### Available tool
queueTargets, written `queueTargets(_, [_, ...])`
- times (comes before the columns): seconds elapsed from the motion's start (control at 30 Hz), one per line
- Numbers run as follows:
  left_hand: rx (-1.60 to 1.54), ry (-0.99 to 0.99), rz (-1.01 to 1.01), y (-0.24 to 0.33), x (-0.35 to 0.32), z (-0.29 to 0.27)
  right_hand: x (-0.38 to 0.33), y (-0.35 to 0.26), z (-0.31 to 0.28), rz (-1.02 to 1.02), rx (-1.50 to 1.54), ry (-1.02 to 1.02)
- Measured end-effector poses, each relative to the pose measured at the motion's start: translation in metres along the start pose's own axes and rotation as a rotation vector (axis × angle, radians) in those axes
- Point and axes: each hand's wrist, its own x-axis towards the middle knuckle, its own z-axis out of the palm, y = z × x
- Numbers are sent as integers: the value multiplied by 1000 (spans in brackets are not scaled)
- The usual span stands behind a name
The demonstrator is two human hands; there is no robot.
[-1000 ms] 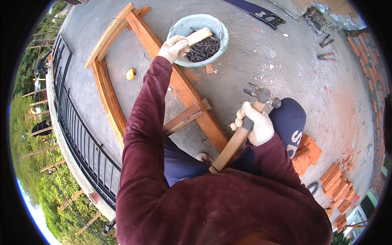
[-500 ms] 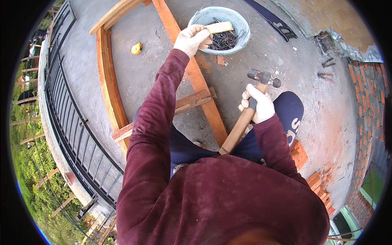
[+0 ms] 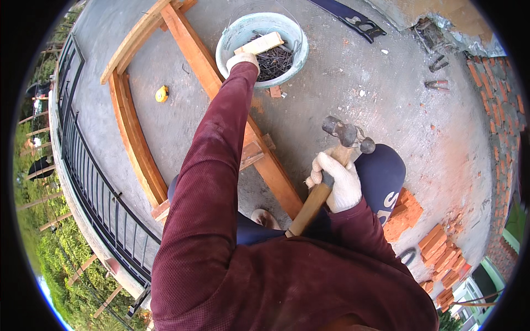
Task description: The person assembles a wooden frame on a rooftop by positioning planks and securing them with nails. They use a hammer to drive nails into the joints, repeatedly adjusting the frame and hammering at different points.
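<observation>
My left hand, in a pale work glove, is over the near left rim of a light blue bucket. Its fingers are hidden from view, so whether they grip anything does not show. Beside them a pale yellowish block lies on a heap of dark nails inside the bucket. In my gloved right hand is a hammer, gripped around its wooden handle below the metal head. The hammer's head points away from me, above my right knee.
A wooden frame lies on the concrete to the left, with a yellow tape measure inside it. Toward the far right are a handsaw and pliers. Orange bricks are stacked near right; a black railing runs along the left.
My left hand has moved from the bucket's left edge farther in, its fingers now out of sight. The view has shifted. My right hand keeps its hold on the hammer.
</observation>
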Motion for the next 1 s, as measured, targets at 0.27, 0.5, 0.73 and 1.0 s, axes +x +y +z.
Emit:
queueTargets(0.27, [-775,-368,174,-56,-39,-38,1,4,-1,39,-4,-203])
queueTargets(0.5, [-1636,-129,350,-110,-161,-16,15,27,15,177,-87,-250])
queueTargets(0.73, [-1732,369,187,-140,-192,31,30,21,8,195,-143,-295])
queueTargets(1.0, [-1546,155,232,-161,-256,60,-31,18,47,-16,-222,-234])
